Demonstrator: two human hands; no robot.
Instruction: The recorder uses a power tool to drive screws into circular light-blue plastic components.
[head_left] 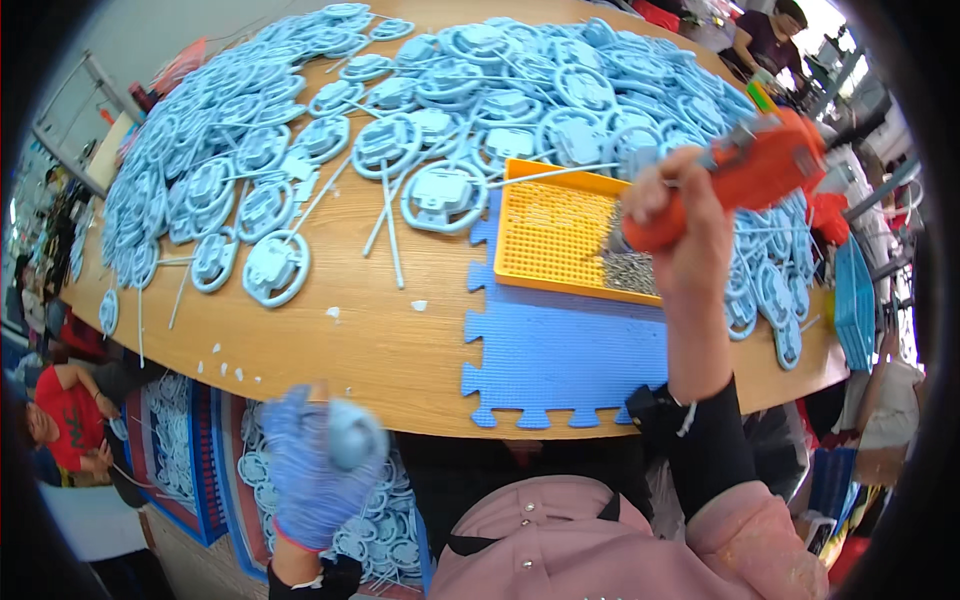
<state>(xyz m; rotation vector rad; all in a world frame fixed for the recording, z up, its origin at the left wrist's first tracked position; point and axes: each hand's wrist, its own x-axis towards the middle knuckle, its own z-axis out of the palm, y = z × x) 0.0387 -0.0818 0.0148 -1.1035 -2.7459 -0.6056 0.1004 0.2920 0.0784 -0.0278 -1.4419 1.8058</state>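
My left hand (305, 470), in a blue striped glove, is over the crate below the table's front edge. It grips a rounded light blue plastic part (355, 436), smeared by motion. My bare right hand (690, 215) is raised over the table, fingers wrapped round an orange-red power screwdriver (770, 170). Beneath that hand lies a yellow perforated tray (550, 235) with a heap of small metal screws (630, 272). The tray rests on a blue foam mat (570, 350) with jigsaw edges.
Piles of light blue ring-shaped plastic parts with thin stems (445, 195) cover the table's far side. Crates (235, 490) of similar parts stand below at the left. A turquoise basket (853, 305) is at the right. Co-workers sit at far left (70, 430) and far right (770, 40).
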